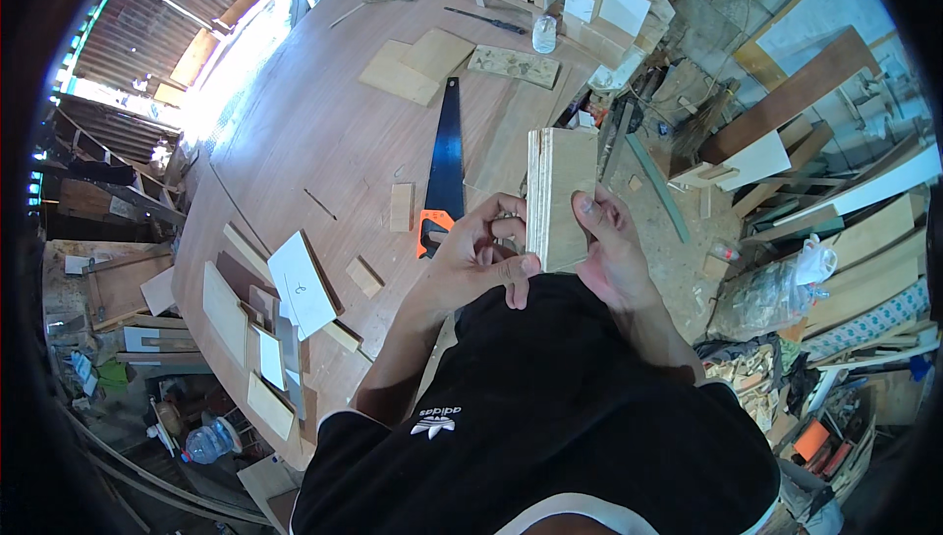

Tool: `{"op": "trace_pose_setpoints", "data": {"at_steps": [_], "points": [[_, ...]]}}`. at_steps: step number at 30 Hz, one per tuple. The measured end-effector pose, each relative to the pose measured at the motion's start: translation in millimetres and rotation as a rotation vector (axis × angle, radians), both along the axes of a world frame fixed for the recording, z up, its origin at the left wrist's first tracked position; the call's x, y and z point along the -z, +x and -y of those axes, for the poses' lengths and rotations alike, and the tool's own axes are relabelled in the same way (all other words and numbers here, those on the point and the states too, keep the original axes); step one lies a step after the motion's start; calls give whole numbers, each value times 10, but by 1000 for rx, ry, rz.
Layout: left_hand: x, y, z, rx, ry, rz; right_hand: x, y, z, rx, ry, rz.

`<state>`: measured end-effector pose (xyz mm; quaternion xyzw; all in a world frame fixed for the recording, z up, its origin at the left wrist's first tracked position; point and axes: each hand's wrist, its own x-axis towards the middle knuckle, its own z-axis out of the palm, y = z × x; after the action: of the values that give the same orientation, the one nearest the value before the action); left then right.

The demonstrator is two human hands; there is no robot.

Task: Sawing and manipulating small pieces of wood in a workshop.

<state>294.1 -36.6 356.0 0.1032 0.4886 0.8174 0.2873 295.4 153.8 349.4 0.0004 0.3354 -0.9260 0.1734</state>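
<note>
Upright between my hands is a small stack of plywood pieces (562, 167), its layered edges showing on the left. My left hand (491, 255) has its thumb at the stack's lower left corner, with curled fingers beside it. My right hand (614, 245) grips the right side, its thumb pressed on the broad face. Just left of my hands, a handsaw (447, 152) with an orange and black handle lies on the wooden worktable (295, 122), near a small wooden block (402, 207).
Several white and plywood offcuts (300, 284) lie at the table's lower left. Thin boards (413, 63), a jar (543, 36) and piled wooden pieces (604, 14) are toward the far edge. Leaning planks (776, 103), a plastic bag (786, 289) and scattered scraps crowd the floor at right.
</note>
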Motion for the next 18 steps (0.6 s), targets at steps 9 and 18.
{"op": "trace_pose_setpoints", "data": {"at_steps": [9, 18], "points": [[131, -59, 219, 1, -61, -126, -90, 87, 66, 165, 372, -187], [-100, -41, 39, -464, -168, -433, -79, 151, 169, 202, 573, -395]]}}
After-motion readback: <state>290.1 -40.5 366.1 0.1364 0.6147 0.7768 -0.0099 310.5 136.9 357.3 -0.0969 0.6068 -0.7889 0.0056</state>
